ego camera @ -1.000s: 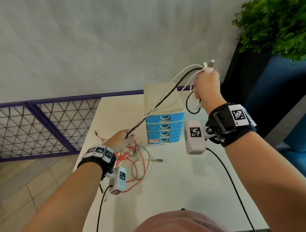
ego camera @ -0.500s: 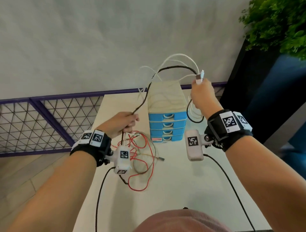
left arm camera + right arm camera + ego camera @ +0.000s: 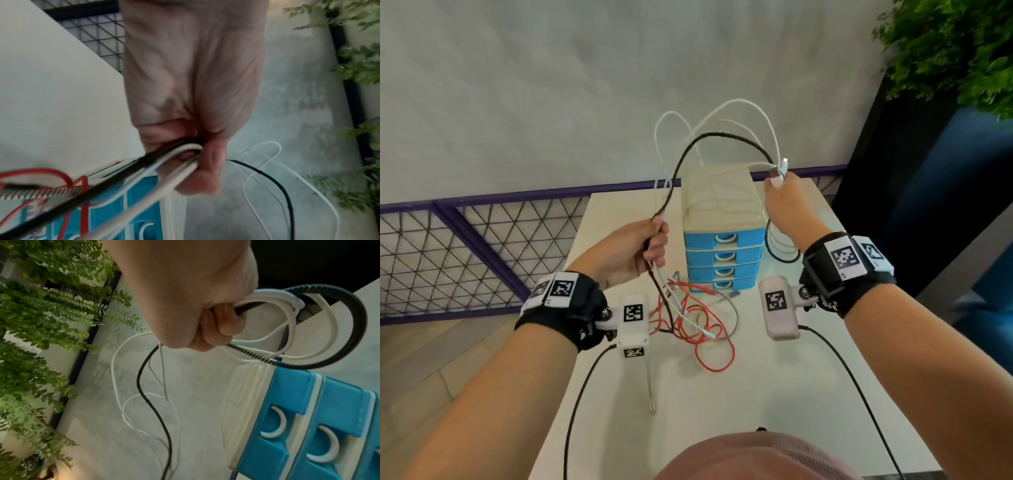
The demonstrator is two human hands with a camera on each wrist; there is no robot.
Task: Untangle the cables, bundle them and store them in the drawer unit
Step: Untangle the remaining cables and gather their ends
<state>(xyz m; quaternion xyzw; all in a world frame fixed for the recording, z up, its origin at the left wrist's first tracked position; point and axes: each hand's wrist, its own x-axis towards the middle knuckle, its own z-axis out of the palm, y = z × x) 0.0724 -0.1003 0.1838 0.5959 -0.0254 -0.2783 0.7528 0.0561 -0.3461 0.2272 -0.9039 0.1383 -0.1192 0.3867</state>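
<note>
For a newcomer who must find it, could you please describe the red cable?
On the white table, look just in front of the blue drawer unit. The red cable lies there in loose loops, the only red strand; the black and white ones rise to the hands.

Both forearms are bare. Each wrist wears a black strap (image 3: 839, 274) topped with white square-coded tags (image 3: 845, 257). A white camera pod (image 3: 779, 308) bearing the same codes hangs beside each strap, trailing a thin black lead (image 3: 859, 390). Pink clothing (image 3: 750, 455) covers the torso.

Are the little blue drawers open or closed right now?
Closed. All four fronts of the drawer unit sit flush in one stack, none pulled out; the cables are outside it.
</note>
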